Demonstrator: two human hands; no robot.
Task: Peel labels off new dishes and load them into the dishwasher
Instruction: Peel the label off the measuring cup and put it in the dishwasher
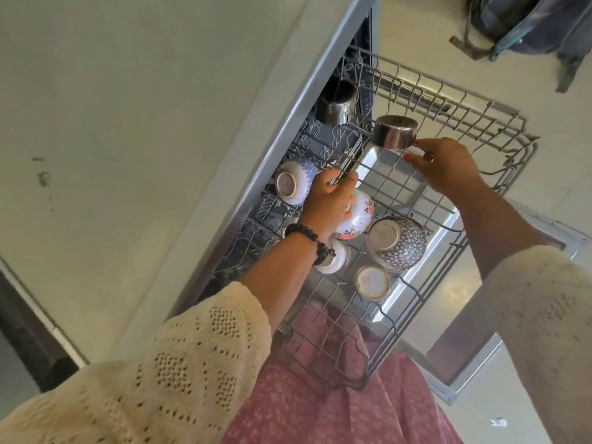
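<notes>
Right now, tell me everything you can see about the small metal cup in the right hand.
The small metal cup looks like polished steel, round and shallow, with a short handle. The right hand pinches that handle, holding the cup tilted on its side over the wire dishwasher rack. Whether it touches the rack is unclear.

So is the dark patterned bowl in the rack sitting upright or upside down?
Upside down, tipped a little. The dark patterned bowl shows its foot ring and base to the camera, and its mouth faces down into the wire rack.
</notes>
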